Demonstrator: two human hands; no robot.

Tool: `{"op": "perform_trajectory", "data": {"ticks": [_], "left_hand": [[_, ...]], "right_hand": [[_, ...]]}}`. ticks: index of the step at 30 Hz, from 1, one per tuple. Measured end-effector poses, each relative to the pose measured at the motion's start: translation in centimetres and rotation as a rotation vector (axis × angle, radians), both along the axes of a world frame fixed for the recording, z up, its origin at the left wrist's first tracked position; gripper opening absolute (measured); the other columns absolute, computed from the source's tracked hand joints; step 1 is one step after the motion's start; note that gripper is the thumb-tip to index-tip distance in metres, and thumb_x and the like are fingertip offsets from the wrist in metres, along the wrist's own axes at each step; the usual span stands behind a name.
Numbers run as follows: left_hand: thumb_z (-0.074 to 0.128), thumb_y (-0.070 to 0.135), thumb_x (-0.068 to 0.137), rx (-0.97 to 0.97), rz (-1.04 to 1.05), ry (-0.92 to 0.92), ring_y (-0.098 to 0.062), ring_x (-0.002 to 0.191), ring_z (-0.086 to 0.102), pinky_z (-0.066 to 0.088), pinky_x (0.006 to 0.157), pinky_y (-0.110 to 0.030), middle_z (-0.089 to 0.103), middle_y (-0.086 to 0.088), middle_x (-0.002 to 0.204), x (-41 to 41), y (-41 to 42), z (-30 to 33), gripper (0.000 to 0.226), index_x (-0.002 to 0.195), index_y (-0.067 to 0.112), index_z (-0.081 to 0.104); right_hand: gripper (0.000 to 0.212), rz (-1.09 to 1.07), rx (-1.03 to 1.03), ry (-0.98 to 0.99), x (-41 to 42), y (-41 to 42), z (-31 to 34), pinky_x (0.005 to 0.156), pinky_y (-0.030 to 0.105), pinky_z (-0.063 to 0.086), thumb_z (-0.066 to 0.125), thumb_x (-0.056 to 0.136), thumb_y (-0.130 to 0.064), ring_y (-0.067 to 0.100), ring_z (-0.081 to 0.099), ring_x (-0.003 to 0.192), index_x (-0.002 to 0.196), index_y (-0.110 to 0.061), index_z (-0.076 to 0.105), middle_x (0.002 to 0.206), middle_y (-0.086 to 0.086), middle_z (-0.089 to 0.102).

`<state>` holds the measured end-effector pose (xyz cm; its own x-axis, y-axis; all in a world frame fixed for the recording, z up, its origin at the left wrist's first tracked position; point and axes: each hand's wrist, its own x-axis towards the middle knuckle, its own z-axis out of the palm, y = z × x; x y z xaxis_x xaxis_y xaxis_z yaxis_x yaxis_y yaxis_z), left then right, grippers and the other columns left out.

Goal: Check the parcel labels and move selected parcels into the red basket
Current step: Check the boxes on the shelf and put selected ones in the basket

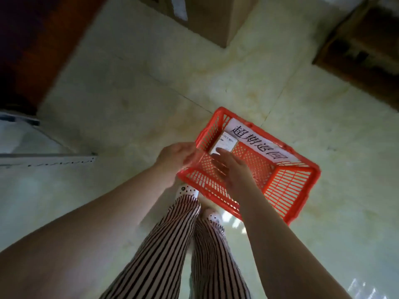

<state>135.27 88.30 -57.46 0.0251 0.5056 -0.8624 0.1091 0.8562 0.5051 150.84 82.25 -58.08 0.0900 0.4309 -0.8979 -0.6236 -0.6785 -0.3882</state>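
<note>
A red basket (280, 180) of open plastic lattice is seen on a pale, glossy tiled floor (129, 93), set at an angle just in front of the person's feet. A white paper sign (259, 143) with large black characters is fixed along the basket's far long wall. Inside the basket, in the far left corner, a small brown parcel (224, 144) lies flat with its white label facing up (the print on the label is too small to be read).

The right hand (233, 169) is held over the basket's interior with the fingers extended and spread, the fingertips reaching to the near edge of the parcel; whether they touch it cannot be told. Nothing is gripped by this hand. The left hand (177, 156) is placed at the basket's left rim, its fingers blurred, and whether the rim is clasped or merely touched cannot be told.

Striped trousers (172, 244) and white dotted shoes (186, 189) are seen below the basket's near edge. Cardboard boxes (216, 20) stand on the floor at the top of the view, well apart from the basket, and a dark wooden piece of furniture (367, 50) is visible at the upper right. A light metal shelf edge (47, 158) is seen at the left.
</note>
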Motion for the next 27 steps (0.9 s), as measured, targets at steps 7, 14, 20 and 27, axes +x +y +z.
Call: {"op": "perform_trajectory", "data": {"ticks": [7,14,20,27], "left_hand": [[0.053,0.004,0.095,0.181,0.363,-0.179,-0.019,0.102,0.065,0.049,0.098,-0.033,0.071,-0.004,0.107,-12.5,-5.5,22.6,0.022,0.11,0.014,0.067],[0.053,0.007,0.095,0.35,0.824,-0.213,-0.016,0.099,0.064,0.048,0.096,-0.03,0.069,-0.001,0.104,-26.1,-19.0,34.6,0.018,0.105,0.013,0.067],[0.052,0.009,0.096,0.501,1.13,-0.19,-0.012,0.097,0.065,0.047,0.097,-0.027,0.071,0.005,0.097,-37.0,-30.8,39.2,0.019,0.102,0.019,0.067],[0.053,0.013,0.097,0.599,1.295,-0.15,-0.01,0.098,0.063,0.049,0.091,-0.024,0.068,0.005,0.103,-50.4,-45.0,42.6,0.019,0.106,0.022,0.067]], "right_hand": [[0.022,0.439,0.285,0.011,-8.2,0.9,21.7,0.088,0.028,0.049,0.059,0.096,-0.013,0.016,0.064,0.094,0.116,-0.011,0.066,0.101,0.004,0.07],[0.013,0.822,0.423,0.061,-22.8,-2.8,33.6,0.078,0.023,0.051,0.061,0.094,-0.014,0.012,0.066,0.085,0.1,-0.021,0.07,0.093,-0.001,0.073],[0.004,1.12,0.475,0.095,-38.6,-10.5,39.3,0.073,0.022,0.051,0.067,0.092,-0.018,0.011,0.065,0.078,0.093,-0.019,0.07,0.085,-0.002,0.071],[0.005,1.319,0.498,0.146,-57.2,-22.5,43.0,0.068,0.021,0.052,0.067,0.092,-0.019,0.013,0.065,0.077,0.095,-0.016,0.07,0.089,0.001,0.071]]}}
